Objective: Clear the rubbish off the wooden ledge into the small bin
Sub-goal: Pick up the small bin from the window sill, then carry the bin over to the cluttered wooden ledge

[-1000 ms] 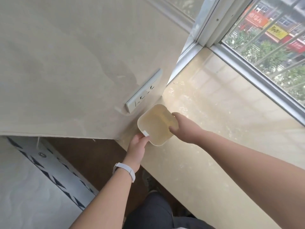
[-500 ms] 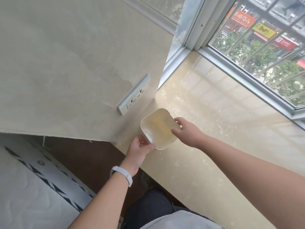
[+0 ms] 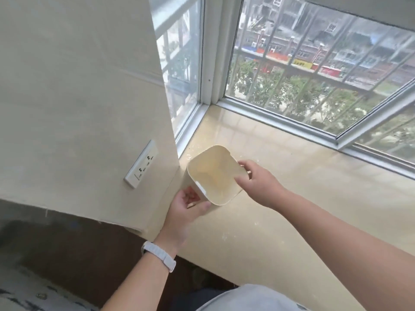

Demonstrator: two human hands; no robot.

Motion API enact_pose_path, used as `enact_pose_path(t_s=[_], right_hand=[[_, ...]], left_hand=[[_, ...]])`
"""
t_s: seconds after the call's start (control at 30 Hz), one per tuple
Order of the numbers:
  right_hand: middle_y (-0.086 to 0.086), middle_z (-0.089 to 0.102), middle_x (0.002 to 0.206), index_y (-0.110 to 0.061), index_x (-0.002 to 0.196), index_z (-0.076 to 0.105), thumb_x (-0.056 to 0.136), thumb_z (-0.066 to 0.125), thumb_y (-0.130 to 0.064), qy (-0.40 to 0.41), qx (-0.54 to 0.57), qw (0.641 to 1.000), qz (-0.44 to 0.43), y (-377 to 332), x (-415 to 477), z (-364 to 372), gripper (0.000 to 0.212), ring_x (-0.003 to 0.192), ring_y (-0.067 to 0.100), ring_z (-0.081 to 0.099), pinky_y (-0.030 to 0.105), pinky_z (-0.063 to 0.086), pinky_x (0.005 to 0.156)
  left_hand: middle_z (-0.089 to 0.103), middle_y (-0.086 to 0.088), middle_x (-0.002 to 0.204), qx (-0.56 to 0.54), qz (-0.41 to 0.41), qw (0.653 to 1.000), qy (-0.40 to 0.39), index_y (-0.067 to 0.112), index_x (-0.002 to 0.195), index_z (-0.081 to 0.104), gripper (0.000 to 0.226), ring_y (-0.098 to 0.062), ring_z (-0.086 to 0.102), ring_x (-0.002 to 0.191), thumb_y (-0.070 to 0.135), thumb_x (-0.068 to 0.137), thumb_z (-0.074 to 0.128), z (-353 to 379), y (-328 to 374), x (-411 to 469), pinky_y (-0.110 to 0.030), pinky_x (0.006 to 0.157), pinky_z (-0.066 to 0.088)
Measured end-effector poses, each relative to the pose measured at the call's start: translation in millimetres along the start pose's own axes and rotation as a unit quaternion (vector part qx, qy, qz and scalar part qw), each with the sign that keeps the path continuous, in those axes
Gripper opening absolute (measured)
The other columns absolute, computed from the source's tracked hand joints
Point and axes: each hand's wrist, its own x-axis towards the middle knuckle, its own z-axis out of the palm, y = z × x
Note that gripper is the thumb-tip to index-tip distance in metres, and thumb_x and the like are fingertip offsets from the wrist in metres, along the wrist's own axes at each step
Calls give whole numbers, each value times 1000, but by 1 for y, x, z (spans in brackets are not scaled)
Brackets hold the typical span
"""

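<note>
Gripping the near-left corner of the small bin, the left hand, a white watch strap at its wrist, has thumb and fingers curled round the bin's wall. The right hand pinches the right rim. The bin's open mouth tilts up toward the camera, over the left end of the glossy ledge, just beside the wall socket. Beyond stands a barred window.
</note>
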Motion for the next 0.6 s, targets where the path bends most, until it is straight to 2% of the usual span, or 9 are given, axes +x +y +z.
enact_pose_path(t_s=[0.1, 0.23, 0.3, 0.4, 0.6], right_hand=[[-17, 58, 115, -33, 132, 50, 92, 53, -33, 35, 19, 999, -9, 9, -27, -20, 41, 99, 9, 60, 27, 42, 76], [-20, 59, 113, -31, 136, 48, 93, 55, -30, 56, 42, 997, -17, 32, -66, -43, 44, 89, -2, 58, 25, 41, 77], [-23, 59, 110, -31, 136, 49, 92, 55, -29, 68, 54, 996, -19, 46, -86, -55, 44, 90, -3, 58, 23, 42, 75], [-16, 60, 118, -31, 137, 47, 92, 54, -28, 90, 67, 993, -27, 67, -116, -76, 45, 92, -2, 57, 22, 42, 76], [-12, 58, 123, -27, 142, 44, 93, 56, -30, 129, 83, 987, -40, 119, -181, -132, 50, 95, 5, 58, 30, 46, 89]], left_hand=[[72, 8, 84, -16, 6, 1000, -20, 16, 97, 67, 47, -9, 65, 84, 25, 54, 82, 20, 11, -9, -23, 76, 51], [64, -13, 99, -77, -22, 995, -52, 7, 106, 65, 46, -23, 59, 95, 20, 64, 79, 50, 13, -30, -32, 84, 45], [61, -14, 98, -85, -28, 994, -58, 6, 105, 65, 45, -24, 56, 93, 20, 63, 79, 70, 12, -42, -31, 81, 44], [60, -14, 97, -73, -25, 994, -72, 7, 102, 66, 45, -24, 55, 91, 21, 61, 80, 104, 12, -62, -31, 80, 43], [63, -15, 97, -51, 5, 991, -121, 2, 104, 66, 49, -26, 57, 93, 20, 61, 80, 177, 8, -101, -35, 84, 42]])
